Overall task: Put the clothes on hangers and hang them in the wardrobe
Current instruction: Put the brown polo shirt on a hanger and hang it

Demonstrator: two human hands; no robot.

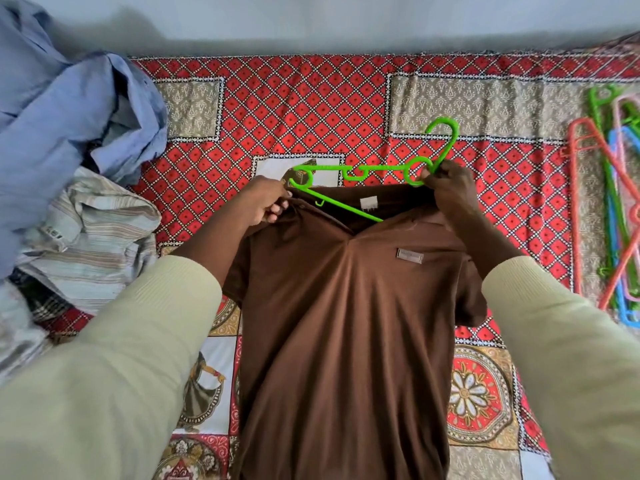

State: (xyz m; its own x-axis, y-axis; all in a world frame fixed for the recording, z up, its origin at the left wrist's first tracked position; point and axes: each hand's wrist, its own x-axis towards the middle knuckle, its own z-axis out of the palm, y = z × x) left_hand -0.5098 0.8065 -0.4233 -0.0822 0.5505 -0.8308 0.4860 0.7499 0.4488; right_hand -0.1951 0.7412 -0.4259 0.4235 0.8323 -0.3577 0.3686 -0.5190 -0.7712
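Brown polo shirt (343, 323) lies front-up on a red patterned bedspread (311, 109), its collar toward the far edge and its hem toward the person. At the left sits a heap of other clothes: a blue shirt (69, 109) on top and a striped shirt (93, 233) below it, the striped one just beside the polo's sleeve. At the right edge of the bedspread lies a pile of spare hangers (613, 216) in orange, green, blue and pink, well apart from the polo.

A small white tag (368, 203) shows inside the collar and a rectangular patch (410, 256) sits on the chest; the writing on both is too small to read.

A green hanger (363, 171) is partly slid into the neck opening, one arm running under the collar, its hook pointing away. The left hand (265, 202) pinches the collar's left side. The right hand (446, 188) grips the hanger at the ring below its hook, over the collar's right side.
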